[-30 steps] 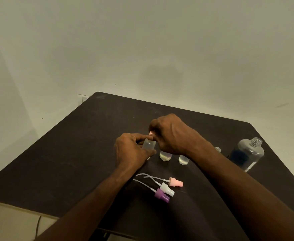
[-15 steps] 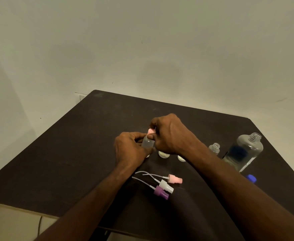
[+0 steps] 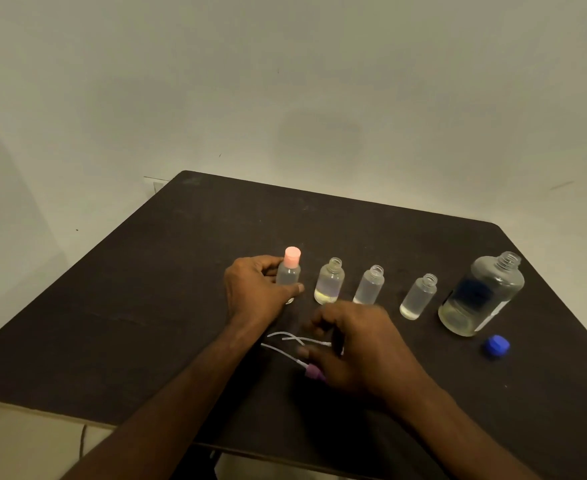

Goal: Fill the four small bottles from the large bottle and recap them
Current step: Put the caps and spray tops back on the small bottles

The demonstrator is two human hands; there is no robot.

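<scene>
Recapping goes best if the left hand (image 3: 255, 294) keeps its grip on the pink-capped small bottle (image 3: 288, 273) while the blurred right hand (image 3: 354, 348), fingers curled over the loose spray caps (image 3: 314, 372) beneath it, whether grasping I cannot tell, lifts one tube-first toward the three open small bottles (image 3: 368, 287) just beyond it

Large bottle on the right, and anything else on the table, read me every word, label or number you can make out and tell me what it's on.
Large bottle: it carries a dark label with a white strip beside it, but any print is too blurred to read.
Four small bottles, blue cap, loose spray tops: no lettering visible.
No other text or signs in view.
</scene>
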